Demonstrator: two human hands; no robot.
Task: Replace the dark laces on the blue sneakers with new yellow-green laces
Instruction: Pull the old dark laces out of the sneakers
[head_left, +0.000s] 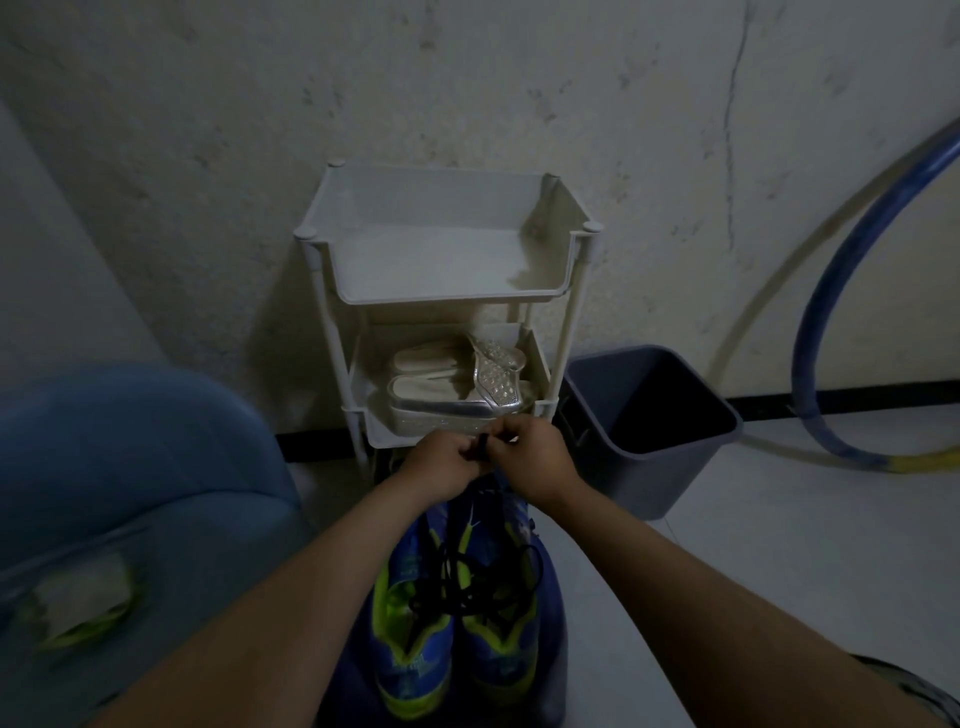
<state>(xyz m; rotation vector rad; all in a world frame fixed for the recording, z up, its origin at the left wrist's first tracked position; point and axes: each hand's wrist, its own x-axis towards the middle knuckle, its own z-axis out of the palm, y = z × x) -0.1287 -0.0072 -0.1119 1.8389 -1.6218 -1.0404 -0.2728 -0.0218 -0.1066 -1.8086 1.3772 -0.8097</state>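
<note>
Sneakers of blue fabric with yellow-green trim (498, 660) lie side by side on the pale floor (727, 597) between our forearms, long axes running from us toward the white plastic shelf rack (447, 299). Loose dark cord laces (467, 582) tangle over them. The fingers of our left hand (447, 460) and right hand (535, 457) pinch one strand.

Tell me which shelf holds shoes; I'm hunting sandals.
The lower shelf: pale sandals lie in it; the top shelf shows none.
</note>
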